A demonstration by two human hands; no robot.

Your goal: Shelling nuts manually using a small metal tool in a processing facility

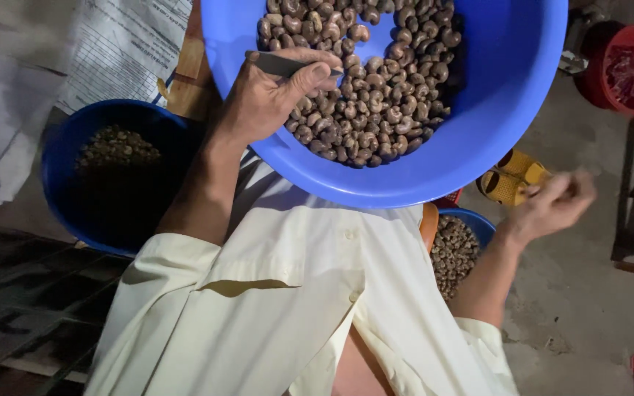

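On the person's lap sits a big blue bowl (493, 110) full of brown nuts (376, 88). The left hand (269, 95) is inside the bowl, lying on the nuts. Its thumb and fingers are pressed together on a thin grey blade (277, 64) that lies flat over the nuts.

The right hand (552, 202) is out to the side, past the bowl's rim and well apart from it. Its fingers are bunched up, but it looks blurry, so I cannot tell if it pinches a nut.

Below the big bowl, near the right arm, is a small blue bowl (478, 224) with paler nuts. A dark blue tub (60, 161) with more nuts stands by the left arm. A yellow shoe (511, 180) lies on the floor near the right hand. A red bucket (625, 66) stands farther off.
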